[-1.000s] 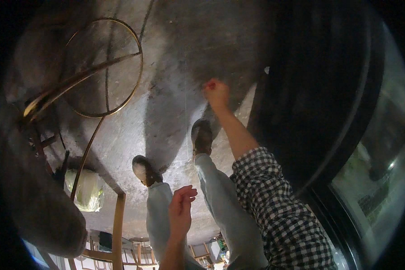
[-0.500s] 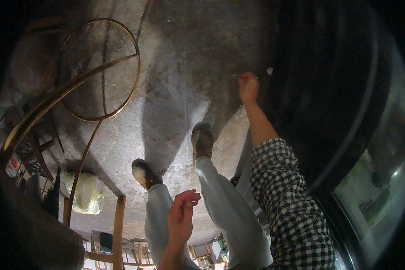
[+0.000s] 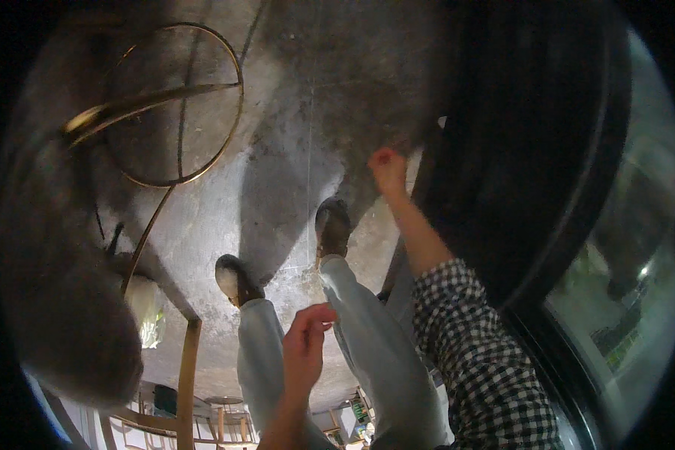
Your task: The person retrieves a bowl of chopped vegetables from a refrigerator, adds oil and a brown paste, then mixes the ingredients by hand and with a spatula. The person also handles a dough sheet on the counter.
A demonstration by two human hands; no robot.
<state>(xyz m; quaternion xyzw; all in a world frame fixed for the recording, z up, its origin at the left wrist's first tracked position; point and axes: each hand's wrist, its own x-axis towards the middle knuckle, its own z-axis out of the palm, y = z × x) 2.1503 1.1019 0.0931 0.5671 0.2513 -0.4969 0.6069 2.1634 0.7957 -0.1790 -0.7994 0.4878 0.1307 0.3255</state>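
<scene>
One curled right hand (image 3: pixel 388 171), whose grasp I cannot tell, is above the concrete floor (image 3: pixel 337 97) near the black panel (image 3: pixel 525 150), while the loosely open left hand (image 3: pixel 304 341) is before the pale jeans (image 3: pixel 386 352), perhaps for balance.

Dim light leaves broad shadows (image 3: pixel 271 214) on the grey floor (image 3: pixel 202 236), with blackened, bending fisheye edges.

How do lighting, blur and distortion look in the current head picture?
Head view: floor lit unevenly, with broad shadows beyond the shoes; right hand slightly soft; large brown shape at lower left blurred, hard to identify; small bright glint at far right; fisheye bending and black corners.
</scene>
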